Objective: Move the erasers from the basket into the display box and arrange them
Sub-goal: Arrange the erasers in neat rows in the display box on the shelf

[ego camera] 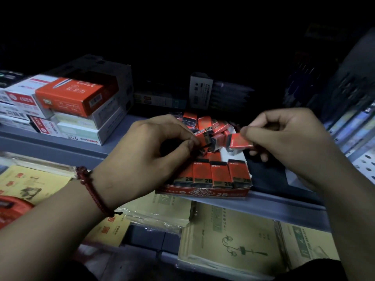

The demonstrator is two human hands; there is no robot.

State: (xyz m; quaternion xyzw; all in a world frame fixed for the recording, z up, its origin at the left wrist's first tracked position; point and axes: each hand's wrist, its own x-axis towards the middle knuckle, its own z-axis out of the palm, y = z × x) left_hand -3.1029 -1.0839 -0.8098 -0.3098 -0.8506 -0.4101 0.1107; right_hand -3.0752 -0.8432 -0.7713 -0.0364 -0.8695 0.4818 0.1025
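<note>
Left hand above the display box pinching a red eraser, right hand over the box pinching a second eraser, eraser row upright inside its front wall

Plainly a stationery shop: grey shelf stacked with pen boxes, a retail display box of 2B erasers, shrink-wrapped exercise books on the tier below, pegboard at right
</note>
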